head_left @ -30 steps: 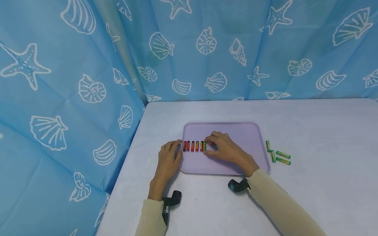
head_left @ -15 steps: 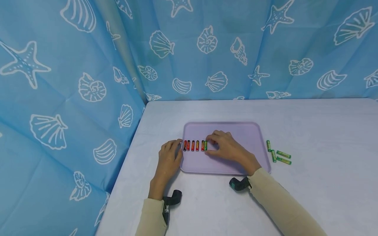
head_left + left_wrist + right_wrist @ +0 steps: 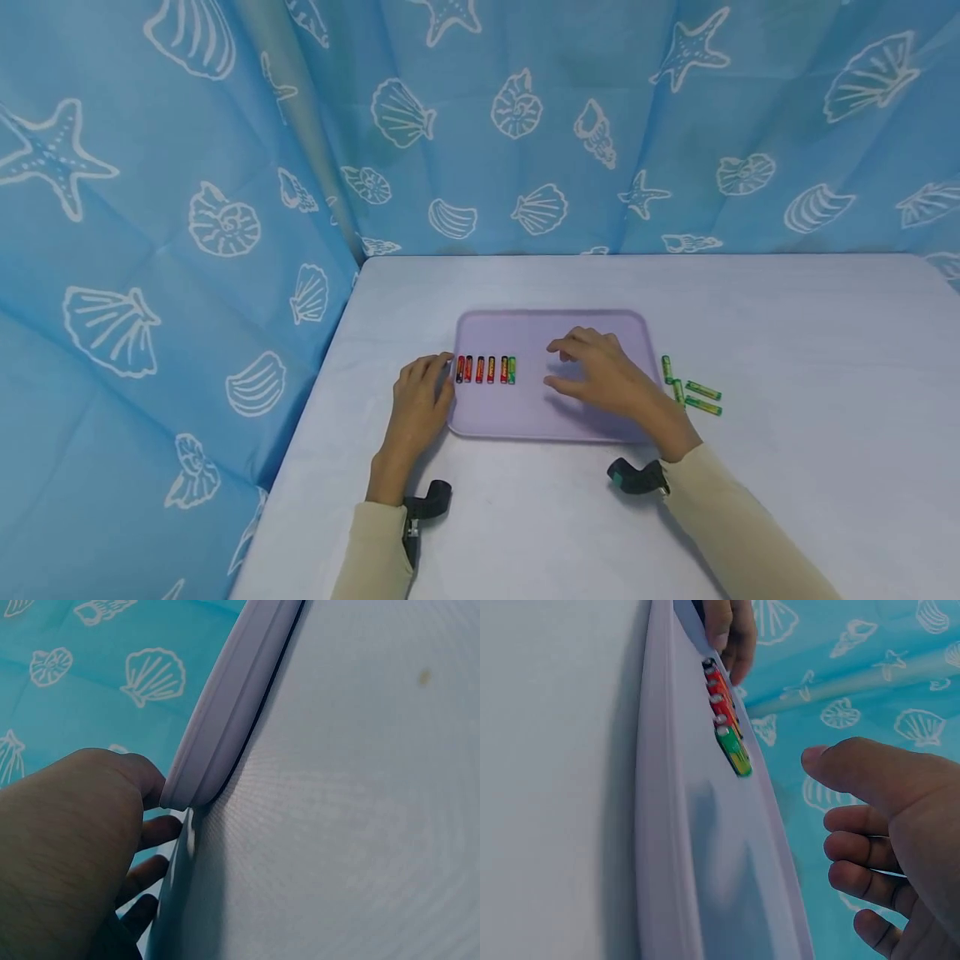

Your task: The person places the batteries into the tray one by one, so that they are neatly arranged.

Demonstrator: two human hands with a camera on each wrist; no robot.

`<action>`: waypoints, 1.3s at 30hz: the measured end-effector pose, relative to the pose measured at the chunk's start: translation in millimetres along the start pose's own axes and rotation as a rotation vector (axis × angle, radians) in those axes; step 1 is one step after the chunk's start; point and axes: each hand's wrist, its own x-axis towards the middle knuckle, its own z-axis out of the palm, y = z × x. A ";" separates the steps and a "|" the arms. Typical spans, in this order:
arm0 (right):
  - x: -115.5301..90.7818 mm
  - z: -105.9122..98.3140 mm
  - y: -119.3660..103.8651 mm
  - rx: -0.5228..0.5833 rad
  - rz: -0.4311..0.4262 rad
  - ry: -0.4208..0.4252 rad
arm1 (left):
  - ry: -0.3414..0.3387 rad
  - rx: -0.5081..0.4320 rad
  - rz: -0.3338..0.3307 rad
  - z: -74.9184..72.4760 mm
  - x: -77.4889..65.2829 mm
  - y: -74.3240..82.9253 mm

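On the left part of a shallow lilac tray (image 3: 525, 421), several red-and-black batteries (image 3: 491, 370) stand side by side in a row. One green battery (image 3: 512, 370) lies against the row's right end; in the right wrist view this green battery (image 3: 733, 751) is nearest the camera. My right hand (image 3: 611, 379) hovers over the tray right of the row, thumb and fingers spread apart with nothing between them. My left hand (image 3: 416, 400) rests at the tray's left edge, its thumb touching the rim in the left wrist view, fingers loosely bent.
Several loose green batteries (image 3: 703, 389) lie on the white tablecloth (image 3: 525, 517), just right of the tray. Blue curtains (image 3: 480, 150) with shell prints hang behind the table and on the left side.
My right hand has let go of the green battery at the row's end and drawn back to the right. My left hand keeps its place at the tray edge. The head view has shifted slightly.
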 end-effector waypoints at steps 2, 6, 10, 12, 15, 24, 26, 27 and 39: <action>-8.9 -4.0 4.8 -0.012 -0.006 0.022 | -0.010 0.000 -0.011 0.3 -0.4 -1.3; -26.1 -9.8 16.7 -0.041 -0.021 0.064 | -0.026 -0.003 -0.035 0.3 -2.8 -5.3; -43.6 -17.2 28.5 -0.052 -0.010 0.111 | -0.035 -0.008 -0.046 0.2 -4.4 -8.5; -52.0 -21.6 34.0 -0.051 0.007 0.127 | -0.033 -0.010 -0.041 0.3 -4.7 -9.4; -63.5 -27.1 42.1 -0.050 0.028 0.142 | -0.026 -0.013 -0.034 0.7 -5.0 -10.2; -104.8 -34.2 63.7 -0.048 0.095 0.202 | -0.040 -0.021 -0.030 3.7 -5.8 -6.2; -113.9 -36.6 68.3 -0.062 0.111 0.224 | -0.042 -0.023 -0.027 4.9 -5.2 -5.2; -118.1 -38.1 70.6 -0.066 0.120 0.234 | -0.041 -0.025 -0.025 5.3 -5.0 -4.6; -150.0 -51.2 90.6 -0.101 0.173 0.285 | -0.048 -0.034 -0.025 2.8 -2.3 6.5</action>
